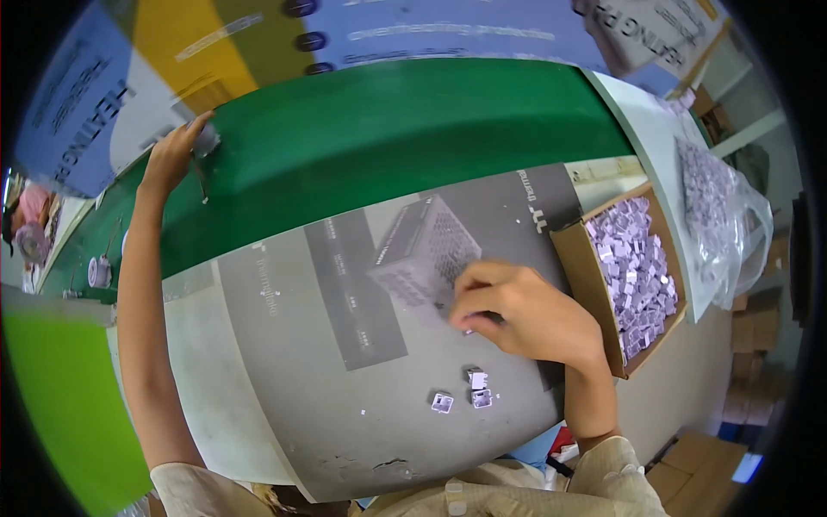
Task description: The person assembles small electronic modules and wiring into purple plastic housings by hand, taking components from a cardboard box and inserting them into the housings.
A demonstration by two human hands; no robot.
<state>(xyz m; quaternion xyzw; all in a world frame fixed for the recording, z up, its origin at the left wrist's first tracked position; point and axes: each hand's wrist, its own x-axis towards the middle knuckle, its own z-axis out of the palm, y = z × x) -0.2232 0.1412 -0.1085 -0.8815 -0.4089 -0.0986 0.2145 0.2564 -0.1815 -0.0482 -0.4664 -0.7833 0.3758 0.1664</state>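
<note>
At the far left, my left hand (172, 155) reaches over the green belt. Its fingers close round a small rounded lavender part (207, 140) with a short thin wire hanging from it; the fingers partly cover it. My right hand (525, 310) is over the printed grey cardboard sheet, right of the middle. Its thumb and fingers are curled together in a pinch, slightly blurred. A bit of lavender shows under the thumb, too small to name. Nearer to me, a few small square lavender plastic housings (442, 402) lie on the cardboard sheet (293, 345).
An open cardboard box (577, 258) full of lavender housings stands right of my right hand. Beyond it a clear plastic bag (732, 215) holds more. Printed cartons (431, 30) line the far side of the green belt (388, 121). Another wired lavender part (99, 272) lies far left.
</note>
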